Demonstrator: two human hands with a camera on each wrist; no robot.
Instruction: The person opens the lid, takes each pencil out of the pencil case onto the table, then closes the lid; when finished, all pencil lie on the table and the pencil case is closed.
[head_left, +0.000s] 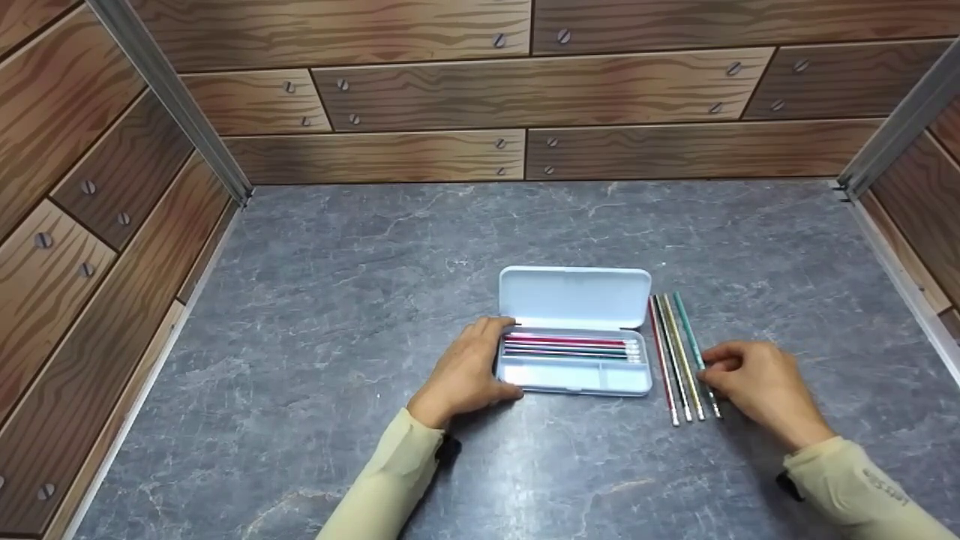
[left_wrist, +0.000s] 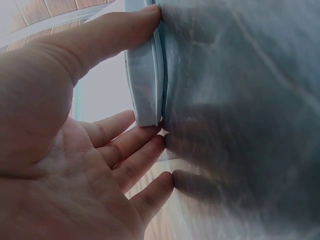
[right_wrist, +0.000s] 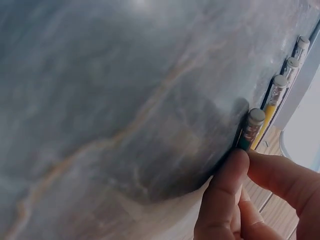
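A pale blue pencil case (head_left: 551, 376) (left_wrist: 142, 80) lies with its lid (head_left: 574, 294) raised at the back. Several pencils (head_left: 564, 345), pink to dark green with white erasers, lie side by side in its rear compartment. My left hand (head_left: 466, 367) (left_wrist: 65, 150) holds the case's left end, thumb in front and fingers round the back. To the right of the case, my right hand (head_left: 759, 381) (right_wrist: 272, 192) pinches a green pencil (head_left: 684, 319) (right_wrist: 253, 125) near its eraser end. Beside it lie a gold-yellow pencil (head_left: 682, 356), a black one (head_left: 671, 358) and a red one (head_left: 662, 360).
The case and pencils lie on a grey marbled tabletop (head_left: 360, 255). Wood-patterned panels (head_left: 420, 94) stand at the back and both sides, with metal posts (head_left: 172, 97) at the corners. The case's front compartment has a small divider on its right.
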